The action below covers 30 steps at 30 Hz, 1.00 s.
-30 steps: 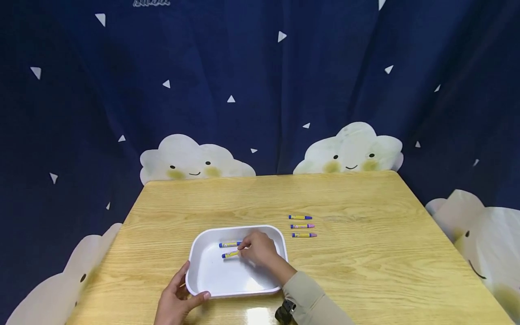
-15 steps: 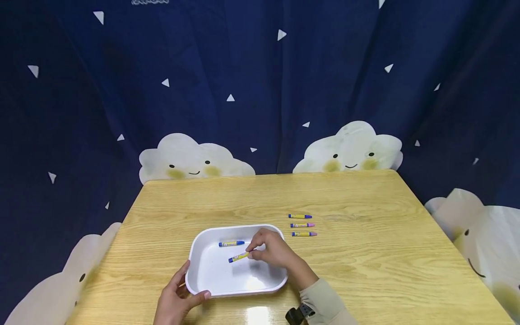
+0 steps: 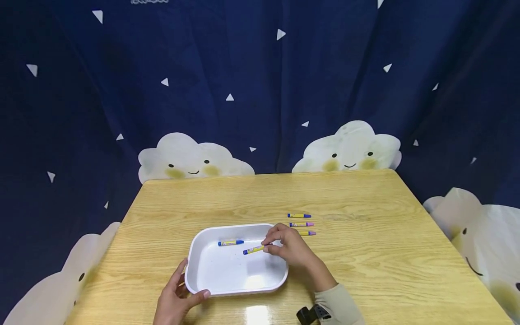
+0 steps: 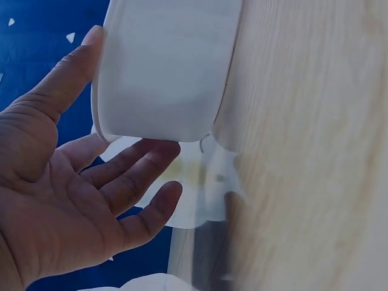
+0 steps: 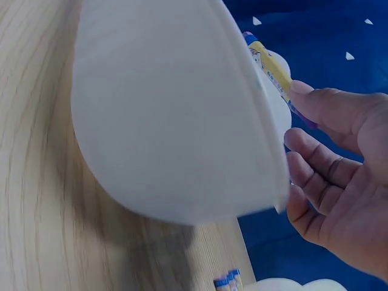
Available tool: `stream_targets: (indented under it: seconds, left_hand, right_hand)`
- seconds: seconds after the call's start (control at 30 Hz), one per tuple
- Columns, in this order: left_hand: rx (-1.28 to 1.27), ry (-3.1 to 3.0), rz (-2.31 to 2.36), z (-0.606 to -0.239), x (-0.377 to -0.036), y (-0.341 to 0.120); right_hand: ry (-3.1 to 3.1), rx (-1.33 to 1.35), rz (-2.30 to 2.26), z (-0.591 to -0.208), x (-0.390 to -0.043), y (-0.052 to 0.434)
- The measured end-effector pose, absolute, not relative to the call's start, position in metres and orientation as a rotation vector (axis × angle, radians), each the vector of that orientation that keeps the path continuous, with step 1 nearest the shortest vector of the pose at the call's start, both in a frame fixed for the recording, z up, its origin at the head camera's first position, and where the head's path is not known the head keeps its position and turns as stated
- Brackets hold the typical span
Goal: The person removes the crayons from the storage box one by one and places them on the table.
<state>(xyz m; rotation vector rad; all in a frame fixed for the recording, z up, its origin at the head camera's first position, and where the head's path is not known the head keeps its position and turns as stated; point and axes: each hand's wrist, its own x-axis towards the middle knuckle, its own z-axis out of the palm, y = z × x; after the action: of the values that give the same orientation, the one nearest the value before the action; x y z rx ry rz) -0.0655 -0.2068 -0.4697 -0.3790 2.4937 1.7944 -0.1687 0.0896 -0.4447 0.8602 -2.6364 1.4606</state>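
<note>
Lifted since a second ago, the yellow-wrapped crayon (image 3: pixel 253 249) has left the floor of the white tray (image 3: pixel 195 264) and now hangs over the tray's right half, pinched at its right end by the right hand (image 3: pixel 290 248). From the head camera a second crayon (image 3: pixel 230 243) lies inside the tray, and three more crayons (image 3: pixel 299 224) sit in a row on the wooden table (image 3: pixel 365 253) just beyond the hand. The left hand (image 3: pixel 176 300) holds the tray's near-left corner, thumb on the rim.

Left wrist view: the fingers (image 4: pixel 130 173) lie loose under the tray's edge.

Right wrist view: fingertips (image 5: pixel 315 103) clamp the crayon above the rim. It looks light, stiff and brittle; a mid-wrapper pinch would suit.
</note>
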Motion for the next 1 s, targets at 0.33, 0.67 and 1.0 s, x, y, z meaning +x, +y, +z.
stream_targets:
  seconds: [0.33,0.67,1.0]
  left_hand:
    - [-0.392,2.5,1.771,-0.47,-0.067,-0.209]
    - [-0.415,2.519,1.742,-0.47,-0.068,-0.208]
    - [-0.372,2.527,1.768,-0.468,-0.067,-0.208]
  right_hand:
    - [-2.631,0.753,1.551,-0.447,-0.168,0.116]
    - [-2.646,0.599,1.596,-0.451,-0.17,0.141]
    - [-2.65,0.461,1.654,-0.461,-0.172,0.17]
